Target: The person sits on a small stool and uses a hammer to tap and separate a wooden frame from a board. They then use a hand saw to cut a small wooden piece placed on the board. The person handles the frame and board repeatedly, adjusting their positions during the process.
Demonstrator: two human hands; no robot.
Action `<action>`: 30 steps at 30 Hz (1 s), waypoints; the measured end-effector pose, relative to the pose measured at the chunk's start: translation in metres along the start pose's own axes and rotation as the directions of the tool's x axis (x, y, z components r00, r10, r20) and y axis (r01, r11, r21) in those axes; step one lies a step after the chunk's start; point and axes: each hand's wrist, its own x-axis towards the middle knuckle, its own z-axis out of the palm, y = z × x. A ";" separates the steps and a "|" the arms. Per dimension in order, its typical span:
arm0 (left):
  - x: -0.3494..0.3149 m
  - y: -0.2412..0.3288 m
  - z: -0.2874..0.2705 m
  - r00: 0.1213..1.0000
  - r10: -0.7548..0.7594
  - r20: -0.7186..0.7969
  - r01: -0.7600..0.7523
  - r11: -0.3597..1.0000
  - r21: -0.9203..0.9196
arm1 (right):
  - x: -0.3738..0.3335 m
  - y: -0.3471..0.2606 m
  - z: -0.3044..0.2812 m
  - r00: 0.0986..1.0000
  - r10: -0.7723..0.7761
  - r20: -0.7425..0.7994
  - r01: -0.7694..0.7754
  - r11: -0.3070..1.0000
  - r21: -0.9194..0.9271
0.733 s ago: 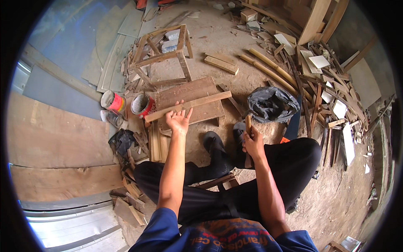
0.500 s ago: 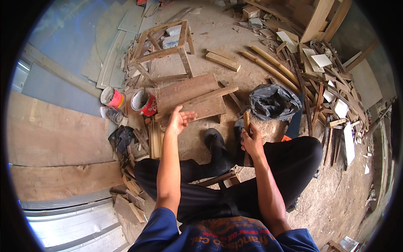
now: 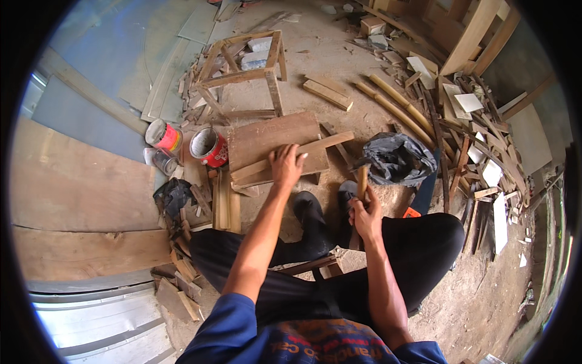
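Observation:
A low wooden bench [image 3: 267, 130] stands before my feet with a long wooden strip [image 3: 332, 141] lying slantwise across its top. My left hand [image 3: 286, 165] is over the middle of this strip, fingers curled across it and thumb out to the right. In my right hand [image 3: 366, 215], above my right knee's inner side, is a hammer [image 3: 362, 181] held upright by its wooden handle. Its dark head is at the top, near a black plastic bag; my fingers hide part of the handle.
Two red paint cans [image 3: 208, 147] stand left of the bench. A black plastic bag [image 3: 400, 159] and a handsaw with an orange handle [image 3: 412, 213] lie to the right. Beyond are a wooden stool frame [image 3: 242, 76], bamboo poles [image 3: 400, 109] and a scrap-wood heap [image 3: 485, 139].
My left hand has moved right and turned from an open, sideways palm to lying over the strip. The right hand still holds the hammer. The whole view has shifted slightly.

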 end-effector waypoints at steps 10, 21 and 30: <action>-0.016 0.030 0.007 0.969 0.102 -0.226 -0.120 0.990 -0.068 | 0.002 -0.008 0.008 0.792 -0.607 0.059 0.548 0.667 -0.505; -0.020 0.028 0.020 0.978 0.073 -0.196 -0.054 0.993 0.101 | 0.028 -0.051 0.043 0.790 -0.591 0.163 0.569 0.607 -0.556; -0.021 0.025 0.022 0.972 0.077 -0.221 -0.057 0.994 0.096 | 0.043 -0.044 0.034 0.758 -0.638 0.138 0.562 0.531 -0.634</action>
